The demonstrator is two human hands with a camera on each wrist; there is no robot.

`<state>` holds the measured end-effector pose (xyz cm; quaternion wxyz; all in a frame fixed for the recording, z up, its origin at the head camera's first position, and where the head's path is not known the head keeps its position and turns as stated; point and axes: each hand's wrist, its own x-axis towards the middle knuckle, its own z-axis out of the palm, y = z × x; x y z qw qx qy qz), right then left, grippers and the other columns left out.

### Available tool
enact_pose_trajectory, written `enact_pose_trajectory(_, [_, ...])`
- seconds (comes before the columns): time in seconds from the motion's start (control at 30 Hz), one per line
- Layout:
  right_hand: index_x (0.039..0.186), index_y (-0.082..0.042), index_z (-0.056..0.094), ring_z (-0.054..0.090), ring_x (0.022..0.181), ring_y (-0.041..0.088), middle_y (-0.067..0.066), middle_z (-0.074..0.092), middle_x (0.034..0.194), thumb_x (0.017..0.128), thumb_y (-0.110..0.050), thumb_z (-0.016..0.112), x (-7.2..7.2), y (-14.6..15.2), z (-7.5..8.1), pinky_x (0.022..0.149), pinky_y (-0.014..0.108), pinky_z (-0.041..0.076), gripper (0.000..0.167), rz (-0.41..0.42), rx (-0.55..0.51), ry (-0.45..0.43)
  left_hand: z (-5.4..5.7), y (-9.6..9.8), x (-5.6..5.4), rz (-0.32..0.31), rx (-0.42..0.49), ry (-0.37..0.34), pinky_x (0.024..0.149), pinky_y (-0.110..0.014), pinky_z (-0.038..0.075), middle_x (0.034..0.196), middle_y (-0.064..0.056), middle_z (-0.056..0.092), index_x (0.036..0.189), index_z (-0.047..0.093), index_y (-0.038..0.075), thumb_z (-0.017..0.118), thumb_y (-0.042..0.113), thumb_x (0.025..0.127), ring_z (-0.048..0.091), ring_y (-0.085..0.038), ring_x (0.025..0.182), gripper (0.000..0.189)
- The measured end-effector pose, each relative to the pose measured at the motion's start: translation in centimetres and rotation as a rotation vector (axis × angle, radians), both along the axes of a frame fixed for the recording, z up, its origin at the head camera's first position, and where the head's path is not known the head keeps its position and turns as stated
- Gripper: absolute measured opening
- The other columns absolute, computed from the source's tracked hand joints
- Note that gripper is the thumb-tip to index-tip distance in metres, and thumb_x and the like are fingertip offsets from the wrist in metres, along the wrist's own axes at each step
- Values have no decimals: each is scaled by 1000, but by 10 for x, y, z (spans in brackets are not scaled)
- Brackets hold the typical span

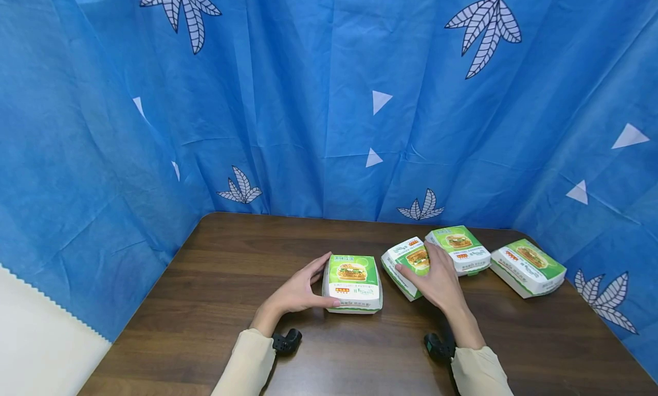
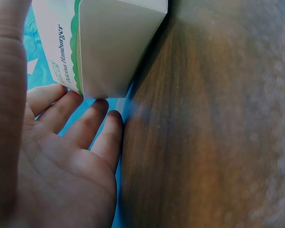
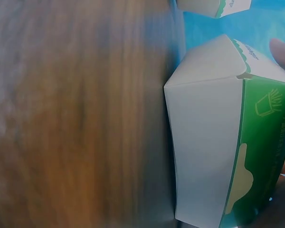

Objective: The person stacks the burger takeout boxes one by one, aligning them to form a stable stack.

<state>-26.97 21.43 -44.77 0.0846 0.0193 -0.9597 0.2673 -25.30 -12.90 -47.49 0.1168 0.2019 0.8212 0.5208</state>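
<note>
One box, the left box (image 1: 352, 284), sits on the brown table (image 1: 226, 282), directly right of my left hand (image 1: 299, 288), the nearer hand. I hold it with my thumb at its near side and my fingers along its left side. Its top looks almost square, so I see no clear long axis; its white printed edge faces me. Just right of the left box is the slanted box (image 1: 415, 254), its label edge turned away from me. My right hand (image 1: 438, 277) spans it, thumb and fingers wide; I cannot tell whether they grip. Farther right of the left box lie the back box (image 1: 458, 246) and then the end box (image 1: 529, 267).
</note>
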Motion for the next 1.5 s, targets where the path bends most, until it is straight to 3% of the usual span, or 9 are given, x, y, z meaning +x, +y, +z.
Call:
enact_pose_trajectory(0.53, [161,3,24,23,149,50,29,26,164,87,-74,63,1,2,0,117,69,26,114,19,30,-39,-3,-1,-1,-1,3,-7,120,-45,36,170,-6,24,165,23,21,90,43,78,38,-31,151,112])
enact_pose_trajectory(0.8, [162,2,21,23,148,51,29,24,165,85,-77,63,0,4,-2,116,71,27,118,37,39,-49,-1,0,-1,-7,12,-2,120,-46,36,171,-7,23,166,22,15,90,42,79,37,-32,151,114])
enact_pose_trajectory(1.07, [163,0,17,18,148,50,28,19,167,84,-79,63,1,5,0,115,73,26,121,40,43,-88,-1,0,-1,-8,17,-4,120,-44,35,171,-6,23,165,23,19,90,41,78,36,-32,152,112])
enact_pose_trajectory(1.5, [159,5,28,28,146,51,30,30,163,86,-72,67,0,6,0,116,68,29,113,62,33,-14,-2,0,-1,1,4,-7,120,-46,36,170,-6,24,165,23,20,90,42,79,37,-31,151,112])
